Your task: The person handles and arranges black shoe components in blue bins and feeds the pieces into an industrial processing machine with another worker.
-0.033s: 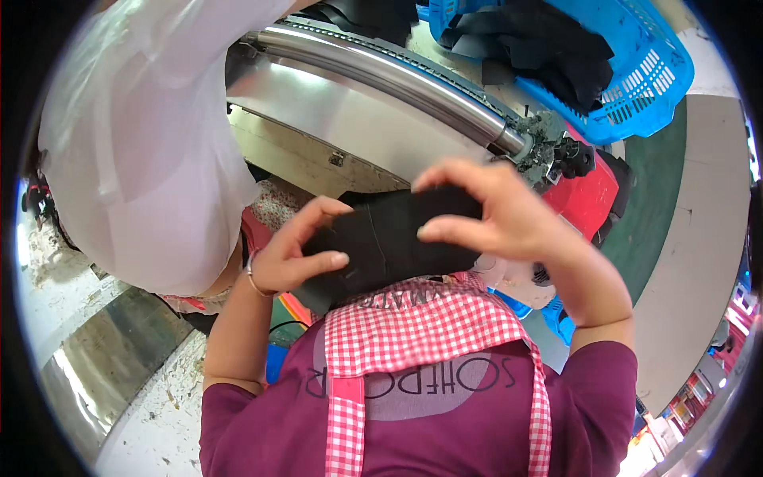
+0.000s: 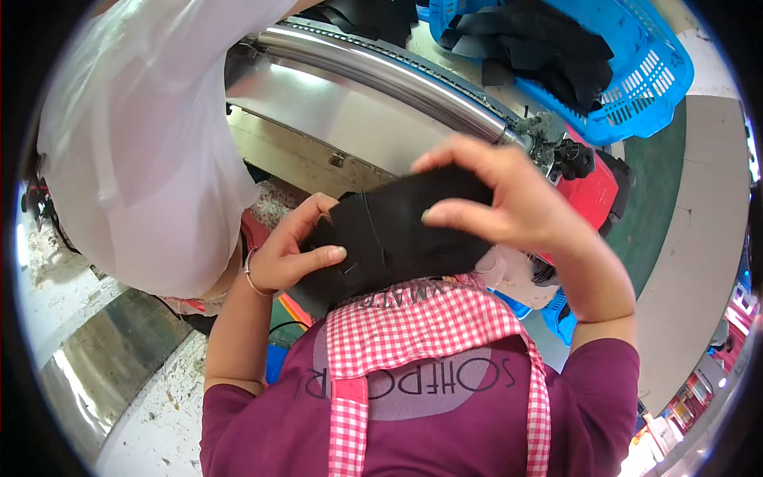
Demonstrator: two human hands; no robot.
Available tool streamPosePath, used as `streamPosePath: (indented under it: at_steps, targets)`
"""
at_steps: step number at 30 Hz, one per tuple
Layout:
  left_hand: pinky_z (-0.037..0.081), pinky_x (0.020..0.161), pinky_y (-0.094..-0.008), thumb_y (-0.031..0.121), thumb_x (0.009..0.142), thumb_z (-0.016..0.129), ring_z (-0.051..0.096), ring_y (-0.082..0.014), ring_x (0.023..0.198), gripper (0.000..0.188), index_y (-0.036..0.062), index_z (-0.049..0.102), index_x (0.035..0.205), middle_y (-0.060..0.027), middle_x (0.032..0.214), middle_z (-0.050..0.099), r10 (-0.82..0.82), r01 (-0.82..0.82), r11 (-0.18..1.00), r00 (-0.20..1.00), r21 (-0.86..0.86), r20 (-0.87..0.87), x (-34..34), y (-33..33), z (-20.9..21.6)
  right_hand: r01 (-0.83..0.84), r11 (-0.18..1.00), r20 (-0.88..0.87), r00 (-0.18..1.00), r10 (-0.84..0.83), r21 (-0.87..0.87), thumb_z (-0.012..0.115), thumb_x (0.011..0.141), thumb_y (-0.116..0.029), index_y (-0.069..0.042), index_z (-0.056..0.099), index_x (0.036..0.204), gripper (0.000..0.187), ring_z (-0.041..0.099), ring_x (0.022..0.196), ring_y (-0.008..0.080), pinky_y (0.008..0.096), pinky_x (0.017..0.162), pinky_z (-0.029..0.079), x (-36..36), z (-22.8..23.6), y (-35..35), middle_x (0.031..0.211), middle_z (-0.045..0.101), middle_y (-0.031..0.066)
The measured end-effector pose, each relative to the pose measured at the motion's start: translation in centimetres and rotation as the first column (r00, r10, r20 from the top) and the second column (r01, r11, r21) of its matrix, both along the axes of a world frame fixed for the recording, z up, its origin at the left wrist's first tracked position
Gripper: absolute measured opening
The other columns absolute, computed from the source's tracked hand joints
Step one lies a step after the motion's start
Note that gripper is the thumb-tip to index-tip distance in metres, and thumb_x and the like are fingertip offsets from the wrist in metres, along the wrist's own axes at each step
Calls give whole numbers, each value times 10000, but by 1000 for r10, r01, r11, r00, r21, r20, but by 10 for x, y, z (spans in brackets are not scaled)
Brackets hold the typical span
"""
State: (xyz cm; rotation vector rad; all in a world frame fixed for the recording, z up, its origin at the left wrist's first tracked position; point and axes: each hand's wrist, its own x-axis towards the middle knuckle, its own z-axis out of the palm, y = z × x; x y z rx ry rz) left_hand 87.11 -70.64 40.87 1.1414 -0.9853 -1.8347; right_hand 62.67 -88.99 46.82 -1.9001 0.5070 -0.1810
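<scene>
I hold a black bundle (image 2: 401, 226) of what look like soft sheet pieces in front of my apron. A thin cord or thread (image 2: 374, 226) runs across its top. My left hand (image 2: 278, 258) grips the left end, thumb on top and fingers round the far side. My right hand (image 2: 513, 195) arches over the right end, its thumb on the top face and its fingers at the far edge. Parts of the fingers are hidden behind the bundle.
Beyond the bundle lies a machine with a shiny metal roller (image 2: 381, 78). A blue basket (image 2: 652, 83) of black pieces (image 2: 536, 48) stands far right. A person in a white top (image 2: 151, 159) works close on my left. A black knob (image 2: 574, 161) sits at the roller's right end.
The bundle's right end has risen slightly and shifted right and away, with my right hand going the same way. My left hand stays almost in place.
</scene>
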Motion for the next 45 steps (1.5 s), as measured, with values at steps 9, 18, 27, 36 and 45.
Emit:
streamPosePath:
  at_steps: [9,18,27,36,45]
  targets:
    - [349,1024,-282,76,783,741,450,-104,1181,567,39,436,1259,-26,1237,499,141,-114,977,980,179,-144,4,15,-25,-202,963,-100,977,186,-178,703,845,-175,-48,613,1149,342,648,950,208,341,809,516,31,24,-79,1011,671,91]
    - [429,991,-289,88,852,711,542,-111,1116,503,-7,498,1299,-45,1234,591,80,-75,955,997,287,-8,17,-28,-26,-456,865,-436,835,336,-208,564,956,-264,-16,622,1123,305,607,977,224,366,905,472,45,-85,-190,1026,659,136]
    - [309,1072,-308,99,748,718,451,-163,1233,774,-9,332,1409,-62,1268,512,-69,149,964,940,221,-333,41,-30,-9,-119,991,-300,949,94,-63,547,897,-78,-109,490,1244,353,539,996,142,244,611,550,17,-94,-209,1223,508,79]
    - [404,962,-284,64,874,669,524,-121,1089,397,26,466,1214,-46,1133,573,-59,60,988,998,143,-8,25,-40,-8,201,825,-171,926,-336,-528,465,878,77,-127,619,1260,460,566,788,95,282,637,534,2,34,-229,937,610,4]
    - [424,685,-206,180,936,650,471,-23,794,174,64,548,1016,55,838,537,-47,-5,970,976,242,211,38,-59,-27,-248,391,-288,956,-47,-886,506,822,16,-76,659,1072,308,590,1070,247,356,849,540,33,-66,-193,1200,598,17]
